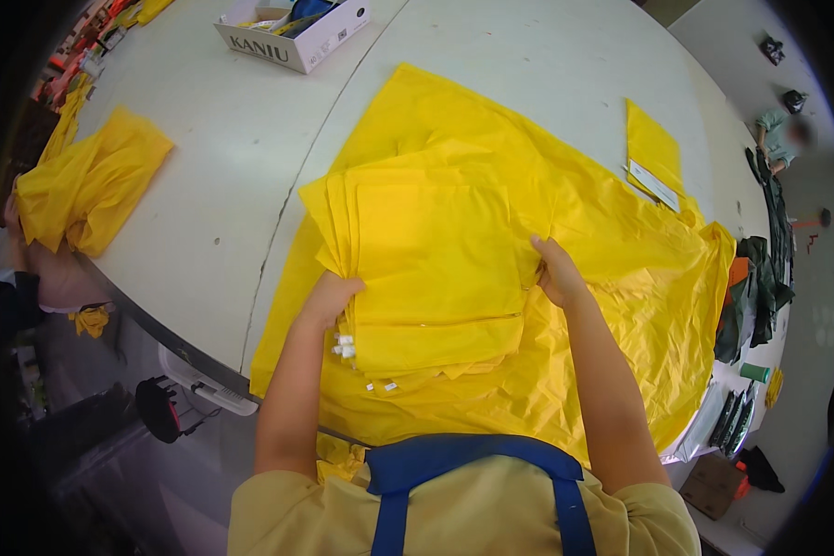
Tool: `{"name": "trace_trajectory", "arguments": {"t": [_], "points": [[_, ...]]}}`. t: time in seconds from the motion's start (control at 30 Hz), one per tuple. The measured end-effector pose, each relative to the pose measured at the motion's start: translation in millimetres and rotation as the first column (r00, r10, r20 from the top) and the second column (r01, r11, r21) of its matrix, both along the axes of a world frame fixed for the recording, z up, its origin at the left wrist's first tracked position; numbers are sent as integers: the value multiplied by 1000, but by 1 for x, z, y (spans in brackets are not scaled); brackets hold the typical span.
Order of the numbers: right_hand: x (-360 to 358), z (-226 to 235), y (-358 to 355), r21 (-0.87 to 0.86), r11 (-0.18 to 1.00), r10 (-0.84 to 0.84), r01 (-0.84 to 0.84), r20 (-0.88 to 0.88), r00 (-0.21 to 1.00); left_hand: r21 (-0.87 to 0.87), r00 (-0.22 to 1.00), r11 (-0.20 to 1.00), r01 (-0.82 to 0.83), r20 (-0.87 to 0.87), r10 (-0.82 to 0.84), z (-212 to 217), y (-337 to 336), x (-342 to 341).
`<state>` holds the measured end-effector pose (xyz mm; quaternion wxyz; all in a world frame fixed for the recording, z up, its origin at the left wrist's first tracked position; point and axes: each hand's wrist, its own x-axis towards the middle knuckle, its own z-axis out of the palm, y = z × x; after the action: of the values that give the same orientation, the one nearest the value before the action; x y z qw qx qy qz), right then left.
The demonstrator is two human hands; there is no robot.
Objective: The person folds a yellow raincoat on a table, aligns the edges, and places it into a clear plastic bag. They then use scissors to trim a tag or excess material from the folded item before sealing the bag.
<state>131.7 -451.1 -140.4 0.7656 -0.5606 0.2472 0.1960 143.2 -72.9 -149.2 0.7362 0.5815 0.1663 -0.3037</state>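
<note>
Yellow stack point(435, 250) lies between | left hand point(332, 297) pinches left edge | right hand point(561, 274) opposite (I can't tell its grip)

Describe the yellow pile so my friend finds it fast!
On the pale table lies a big, wrinkled yellow sheet. The yellow pile sits on it, between the left hand and right hand. Fanned layers and white tags near its lower left corner set it apart.
</note>
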Motion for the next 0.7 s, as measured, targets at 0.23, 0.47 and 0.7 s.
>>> {"name": "trace_trajectory", "arguments": {"t": [0.23, 0.47, 0.7], "points": [[24, 15, 31, -510, 816, 271, -273, -81, 959, 156, 943, 948, -278, 234, 238, 0, -13, -19], [42, 1, 23, -436, 807, 430, -398, -28, 903, -200, 973, 954, -225, -96, 209, 0, 8, -12], [41, 0, 33, -457, 847, 285, -272, -43, 958, -326, 921, 865, -382, -215, 326, -4, 10, -15]]}}
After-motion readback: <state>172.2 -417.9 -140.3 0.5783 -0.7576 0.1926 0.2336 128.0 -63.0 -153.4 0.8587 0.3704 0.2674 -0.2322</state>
